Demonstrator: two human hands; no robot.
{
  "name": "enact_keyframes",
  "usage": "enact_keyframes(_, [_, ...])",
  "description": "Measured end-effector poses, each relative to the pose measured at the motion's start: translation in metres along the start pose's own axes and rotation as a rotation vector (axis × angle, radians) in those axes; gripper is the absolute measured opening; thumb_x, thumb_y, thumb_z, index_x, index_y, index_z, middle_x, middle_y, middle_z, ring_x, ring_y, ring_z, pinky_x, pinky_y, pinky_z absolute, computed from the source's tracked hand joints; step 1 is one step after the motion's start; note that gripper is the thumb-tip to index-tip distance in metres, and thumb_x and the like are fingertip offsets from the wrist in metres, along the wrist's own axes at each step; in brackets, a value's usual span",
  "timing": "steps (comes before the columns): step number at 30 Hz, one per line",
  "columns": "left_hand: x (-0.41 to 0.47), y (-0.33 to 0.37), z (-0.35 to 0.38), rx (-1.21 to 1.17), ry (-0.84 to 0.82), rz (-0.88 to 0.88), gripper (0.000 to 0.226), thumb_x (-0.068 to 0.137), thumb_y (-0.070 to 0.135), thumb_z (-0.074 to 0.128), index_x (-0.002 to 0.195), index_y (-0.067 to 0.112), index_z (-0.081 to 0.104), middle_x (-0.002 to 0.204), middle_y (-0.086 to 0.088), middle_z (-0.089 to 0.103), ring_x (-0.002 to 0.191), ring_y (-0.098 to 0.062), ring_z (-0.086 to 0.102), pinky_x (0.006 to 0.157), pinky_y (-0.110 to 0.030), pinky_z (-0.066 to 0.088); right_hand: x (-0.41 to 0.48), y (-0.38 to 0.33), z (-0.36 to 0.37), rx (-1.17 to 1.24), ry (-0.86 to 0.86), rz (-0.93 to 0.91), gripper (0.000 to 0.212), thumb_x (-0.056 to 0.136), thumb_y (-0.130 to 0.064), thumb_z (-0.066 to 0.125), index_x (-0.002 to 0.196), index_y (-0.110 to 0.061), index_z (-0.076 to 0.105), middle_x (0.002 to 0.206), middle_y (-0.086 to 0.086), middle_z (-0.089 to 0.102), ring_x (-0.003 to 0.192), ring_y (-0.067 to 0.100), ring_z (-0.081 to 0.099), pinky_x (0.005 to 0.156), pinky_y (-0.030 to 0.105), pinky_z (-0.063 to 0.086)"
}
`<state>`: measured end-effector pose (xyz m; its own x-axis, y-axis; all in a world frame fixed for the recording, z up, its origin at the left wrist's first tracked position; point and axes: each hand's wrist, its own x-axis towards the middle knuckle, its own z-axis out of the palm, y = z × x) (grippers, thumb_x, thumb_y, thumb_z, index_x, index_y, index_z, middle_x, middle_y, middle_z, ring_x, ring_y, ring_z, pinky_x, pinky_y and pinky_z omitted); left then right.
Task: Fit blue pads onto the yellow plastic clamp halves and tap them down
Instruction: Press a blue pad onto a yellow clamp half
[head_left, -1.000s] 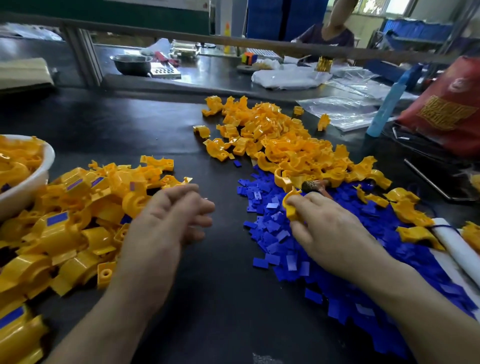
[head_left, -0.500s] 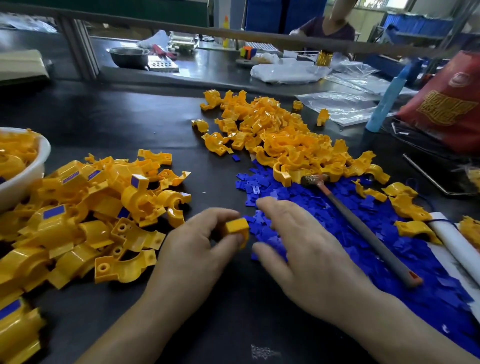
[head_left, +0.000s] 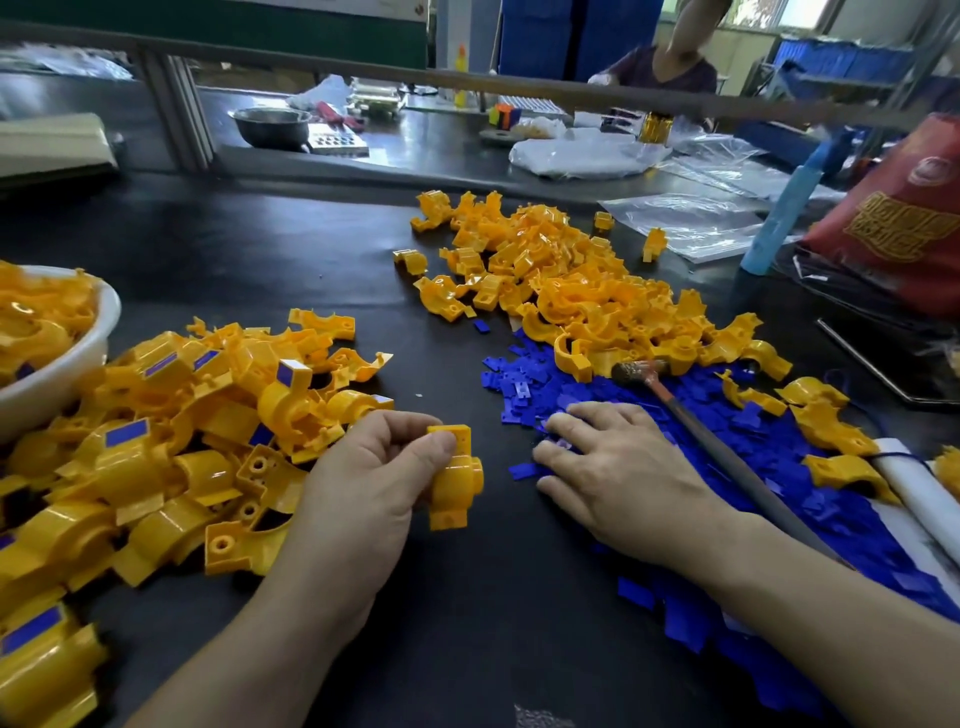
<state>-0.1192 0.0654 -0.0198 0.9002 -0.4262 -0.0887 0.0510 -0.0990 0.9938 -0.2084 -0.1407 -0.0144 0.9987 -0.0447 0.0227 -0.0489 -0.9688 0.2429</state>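
Observation:
My left hand (head_left: 363, 488) grips a bare yellow clamp half (head_left: 453, 475) just above the black table, near the middle. My right hand (head_left: 618, 473) lies palm down at the left edge of the spread of small blue pads (head_left: 753, 467), fingertips on the pads; whether it pinches one is hidden. A small hammer (head_left: 696, 426) lies on the blue pads beside that hand. A heap of bare clamp halves (head_left: 582, 296) sits behind the pads. Clamp halves fitted with blue pads (head_left: 171, 431) are piled at the left.
A white bowl (head_left: 62, 374) holding clamp halves stands at the far left. A red bag (head_left: 893, 218), a blue bottle (head_left: 779, 218) and plastic bags (head_left: 685, 218) lie at the back right. Another person (head_left: 670, 57) works at the far bench.
My right hand passed the clamp half to my left hand, let go of the hammer onto the blue pads, and now rests on the pads. The left hand has drawn the clamp half nearer.

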Motion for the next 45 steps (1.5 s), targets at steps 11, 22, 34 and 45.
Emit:
enact_keyframes(11, [-0.002,-0.001,0.007,0.047,-0.039,-0.060,0.005,0.089,0.030,0.069,0.094,0.028,0.069,0.086,0.010,0.069,0.074,-0.004,0.065,0.044,-0.008,0.044,-0.001,0.005,-0.004,0.025,0.216,0.102,0.023,0.094,-0.029,0.053,0.076,-0.017,0.063,0.073,0.002,0.056,0.067,0.021,0.045,0.060,0.036,0.042])
enact_keyframes(22, [-0.004,0.002,0.007,-0.011,-0.146,-0.115,0.037,0.068,0.046,0.073,0.101,0.029,0.069,0.082,0.021,0.072,0.075,0.005,0.067,0.052,-0.010,0.049,-0.012,0.003,-0.027,0.553,0.332,0.343,0.016,0.097,-0.029,0.045,0.089,-0.024,0.058,0.071,-0.007,0.060,0.064,0.008,0.060,0.058,0.028,0.051])
enact_keyframes(34, [-0.004,-0.003,0.006,-0.197,-0.264,-0.087,0.045,0.052,0.049,0.082,0.094,0.036,0.073,0.095,0.001,0.077,0.085,-0.018,0.075,0.066,-0.029,0.058,-0.026,-0.044,-0.062,1.140,0.295,0.251,0.014,0.094,-0.032,0.048,0.088,-0.038,0.059,0.075,-0.008,0.065,0.063,0.005,0.062,0.057,0.019,0.053])
enact_keyframes(45, [-0.009,0.000,0.005,-0.180,-0.312,-0.071,0.038,0.058,0.042,0.079,0.095,0.032,0.075,0.096,-0.005,0.077,0.086,-0.020,0.075,0.067,-0.027,0.058,-0.026,-0.056,-0.045,1.118,0.417,0.196,0.018,0.083,-0.026,0.067,0.092,-0.040,0.065,0.094,-0.021,0.063,0.089,-0.001,0.060,0.070,0.011,0.049])
